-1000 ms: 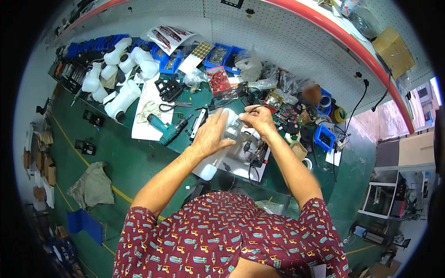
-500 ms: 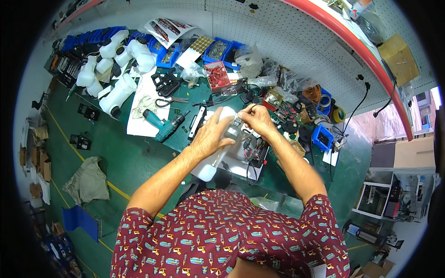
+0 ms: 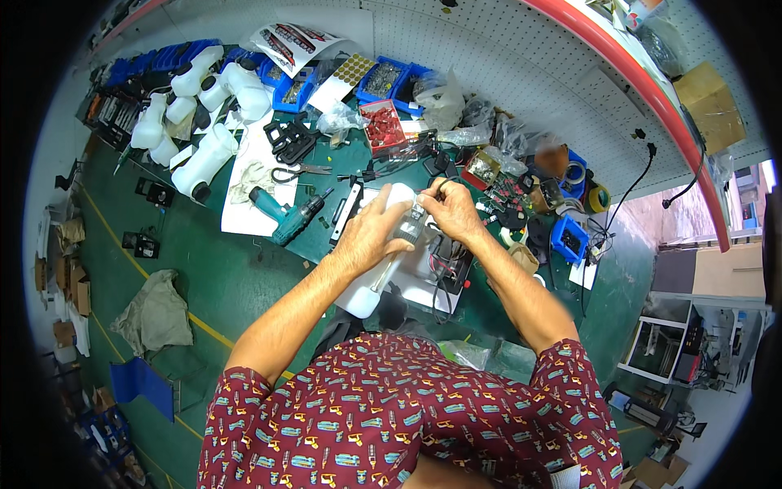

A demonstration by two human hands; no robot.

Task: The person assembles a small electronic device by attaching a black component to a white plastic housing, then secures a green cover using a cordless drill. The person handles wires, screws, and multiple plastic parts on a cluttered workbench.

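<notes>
A long white plastic tank (image 3: pixel 358 300) lies slanted across the near edge of the bench, its lower end toward me. My left hand (image 3: pixel 371 238) rests over its upper part, thumb on one side and fingers on the other, gripping it. Between the hands shows a grey, see-through part (image 3: pixel 410 226) on the tank. My right hand (image 3: pixel 453 212) is closed in a pinch at the upper end of that part. A small dark piece shows at its fingertips, too small to name.
Left of the tank lie a green cordless drill (image 3: pixel 285 218) and scissors (image 3: pixel 301 171). More white tanks (image 3: pixel 208 159) stand at the far left. Behind are blue bins (image 3: pixel 383 80) and a red box (image 3: pixel 383 126). Cables and small parts crowd the right; a small blue bin (image 3: pixel 568 238) stands there.
My right hand's fingers have shifted slightly at the upper end of the grey part. The left hand keeps its grip on the tank. The whole view has tilted a little.
</notes>
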